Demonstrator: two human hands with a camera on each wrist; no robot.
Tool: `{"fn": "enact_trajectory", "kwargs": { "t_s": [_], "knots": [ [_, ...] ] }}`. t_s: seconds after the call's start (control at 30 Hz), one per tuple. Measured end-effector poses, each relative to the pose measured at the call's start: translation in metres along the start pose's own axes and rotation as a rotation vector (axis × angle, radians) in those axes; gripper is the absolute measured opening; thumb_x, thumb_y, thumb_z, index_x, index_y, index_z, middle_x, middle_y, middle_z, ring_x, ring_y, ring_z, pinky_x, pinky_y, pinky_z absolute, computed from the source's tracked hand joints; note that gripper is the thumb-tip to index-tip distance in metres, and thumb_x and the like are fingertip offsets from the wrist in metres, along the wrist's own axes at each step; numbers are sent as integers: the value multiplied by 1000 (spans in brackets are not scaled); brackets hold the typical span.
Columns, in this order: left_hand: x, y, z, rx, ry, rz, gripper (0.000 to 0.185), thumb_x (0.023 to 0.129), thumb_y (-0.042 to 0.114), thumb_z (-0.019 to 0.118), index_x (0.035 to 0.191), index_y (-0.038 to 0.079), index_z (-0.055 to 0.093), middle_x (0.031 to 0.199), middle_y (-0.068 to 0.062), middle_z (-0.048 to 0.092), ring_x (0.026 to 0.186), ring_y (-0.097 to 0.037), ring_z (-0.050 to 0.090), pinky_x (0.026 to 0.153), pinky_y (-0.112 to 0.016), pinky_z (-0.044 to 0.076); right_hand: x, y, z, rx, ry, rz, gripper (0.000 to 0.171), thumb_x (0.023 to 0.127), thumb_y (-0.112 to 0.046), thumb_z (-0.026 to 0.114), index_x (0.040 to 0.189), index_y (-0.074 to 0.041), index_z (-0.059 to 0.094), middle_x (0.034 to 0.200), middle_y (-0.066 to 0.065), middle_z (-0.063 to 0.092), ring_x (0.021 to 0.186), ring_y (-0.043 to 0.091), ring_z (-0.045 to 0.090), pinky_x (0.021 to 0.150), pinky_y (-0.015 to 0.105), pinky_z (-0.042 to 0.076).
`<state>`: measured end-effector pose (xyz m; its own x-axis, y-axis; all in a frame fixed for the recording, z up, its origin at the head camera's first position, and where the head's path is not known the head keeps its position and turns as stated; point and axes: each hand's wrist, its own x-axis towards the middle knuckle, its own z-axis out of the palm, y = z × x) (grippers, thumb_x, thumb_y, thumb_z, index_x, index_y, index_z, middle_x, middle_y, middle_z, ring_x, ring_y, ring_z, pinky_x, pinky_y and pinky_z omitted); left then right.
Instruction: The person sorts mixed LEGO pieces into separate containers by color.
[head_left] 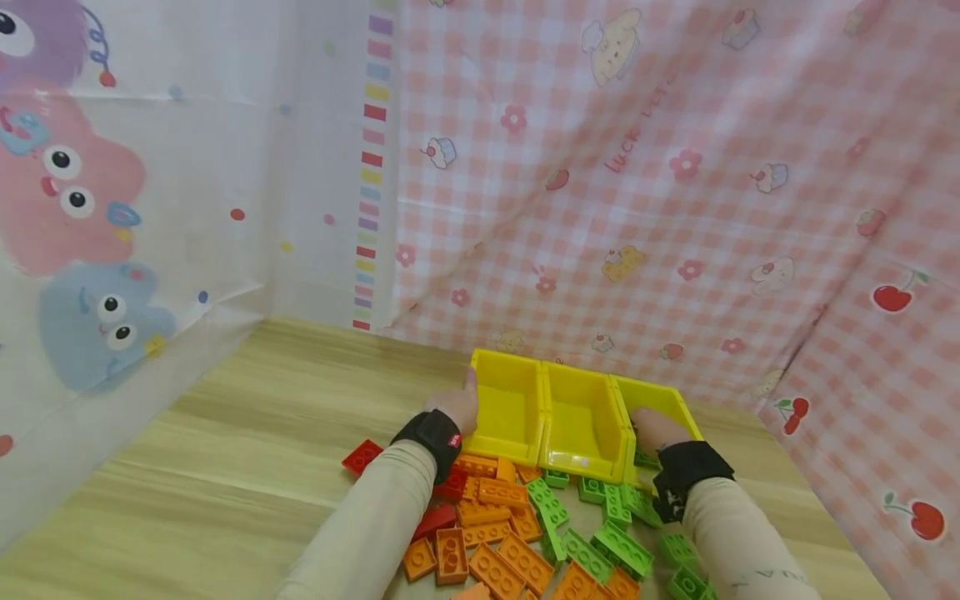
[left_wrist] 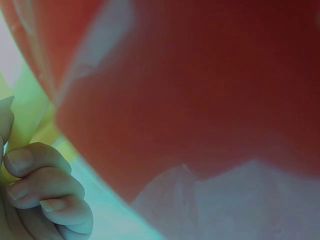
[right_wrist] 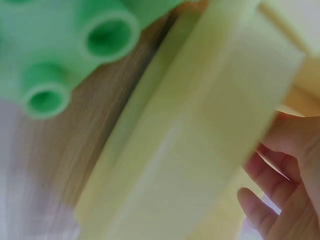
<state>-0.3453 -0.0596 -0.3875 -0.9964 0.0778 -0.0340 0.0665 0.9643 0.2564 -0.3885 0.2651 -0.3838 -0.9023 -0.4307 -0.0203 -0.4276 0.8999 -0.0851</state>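
Three yellow bins (head_left: 542, 417) stand joined in a row on the table. At the outer side of the left bin, my left hand (head_left: 455, 406) grips its wall, thumb up at the rim and fingers curled in the left wrist view. My right hand (head_left: 656, 427) is down inside the right bin, its fingers loosely bent behind the front yellow wall (right_wrist: 200, 115) in the right wrist view. Some green shows in that bin below the hand. A large red brick surface (left_wrist: 190, 90) fills much of the left wrist view, blurred.
Orange bricks (head_left: 495, 571) and green bricks (head_left: 622, 547) lie heaped in front of the bins. Red bricks (head_left: 363, 457) lie around my left forearm. Checked cloth (head_left: 540, 208) hangs behind the bins, and patterned sheets stand at both sides.
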Motion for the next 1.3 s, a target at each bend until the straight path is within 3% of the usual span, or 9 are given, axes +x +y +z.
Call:
{"fn": "enact_trajectory", "kwargs": {
  "t_s": [0.2, 0.37, 0.57, 0.8, 0.97, 1.07, 1.3],
  "knots": [
    [1, -2, -5, 7, -18, -8, 79, 89, 18, 60, 150, 6, 10, 57, -6, 53, 54, -21, 52, 62, -41, 47, -21, -17, -15, -40, 50, -60, 15, 86, 5, 58, 97, -2, 64, 96, 16, 64, 91, 35, 60, 79, 45, 47],
    [0, -5, -8, 11, -10, -2, 78, 90, 17, 59, 150, 5, 10, 57, -6, 53, 55, -20, 52, 61, -40, 47, -43, -26, -15, -55, 98, -97, 20, 85, 3, 60, 104, -2, 66, 98, 15, 63, 92, 32, 59, 78, 43, 48],
    [1, -9, -9, -8, -11, 18, 77, 91, 16, 57, 149, 3, 9, 60, -8, 56, 60, -24, 58, 64, -44, 48, -75, -31, -10, -53, 166, -147, 20, 83, 1, 65, 102, 0, 67, 94, 11, 62, 87, 27, 59, 76, 42, 48],
    [7, -13, -8, -1, -14, 21, 79, 89, 16, 59, 149, 2, 8, 62, -9, 57, 60, -24, 57, 63, -43, 48, -107, -37, -8, -46, 150, -158, 18, 84, -7, 67, 102, -3, 67, 91, 5, 62, 82, 21, 61, 71, 36, 50],
    [8, -12, -6, -2, 1, 43, 80, 88, 14, 60, 148, 0, 10, 64, -10, 59, 61, -25, 58, 62, -45, 48, -130, -37, -9, -4, 109, -176, 31, 81, 0, 68, 111, -4, 65, 103, 9, 64, 93, 28, 62, 75, 39, 50],
    [10, -10, -3, -3, 6, 54, 80, 87, 14, 61, 148, 0, 11, 67, -12, 61, 63, -27, 60, 63, -45, 48, -145, -32, -8, 28, 58, -139, 33, 80, -3, 70, 113, -3, 63, 108, 13, 62, 97, 32, 60, 77, 43, 49],
    [8, -2, -2, -1, -6, 72, 80, 87, 15, 60, 148, 0, 10, 78, -15, 65, 71, -29, 62, 67, -47, 48, -177, -18, -6, 88, -122, 127, 40, 81, -17, 72, 114, 0, 61, 114, 18, 57, 105, 38, 54, 86, 51, 43]
  ]
}}
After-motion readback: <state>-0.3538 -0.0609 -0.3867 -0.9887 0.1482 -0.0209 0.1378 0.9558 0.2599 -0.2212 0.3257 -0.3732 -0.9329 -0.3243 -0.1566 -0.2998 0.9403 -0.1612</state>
